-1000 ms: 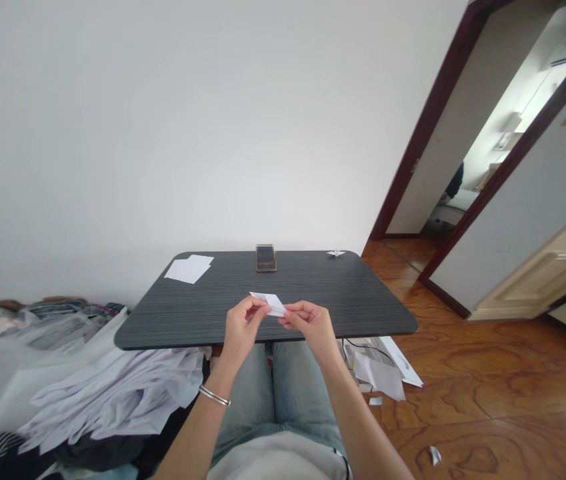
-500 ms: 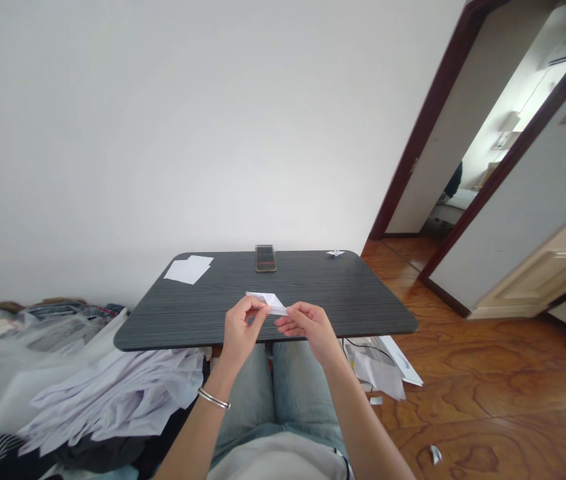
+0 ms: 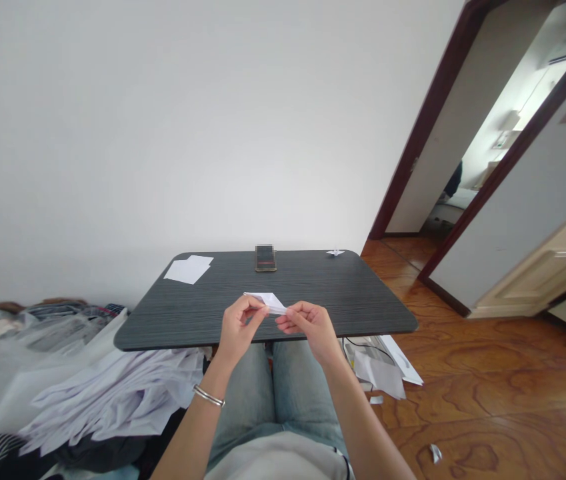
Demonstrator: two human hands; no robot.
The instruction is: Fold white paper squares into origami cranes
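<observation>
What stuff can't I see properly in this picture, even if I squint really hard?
All in the head view:
Part of the folded paper: covered by the left hand and right hand.
What the phone shows: too small to read.
The folds of the little white paper shape: too small.
The knees: hidden under the table.
The rest of the clothes pile: cut off by the left edge.

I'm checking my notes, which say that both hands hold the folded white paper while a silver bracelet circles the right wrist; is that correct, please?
Not quite: the silver bracelet circles the left wrist, as the head view shows. The left hand and the right hand do both hold the folded white paper.
</observation>
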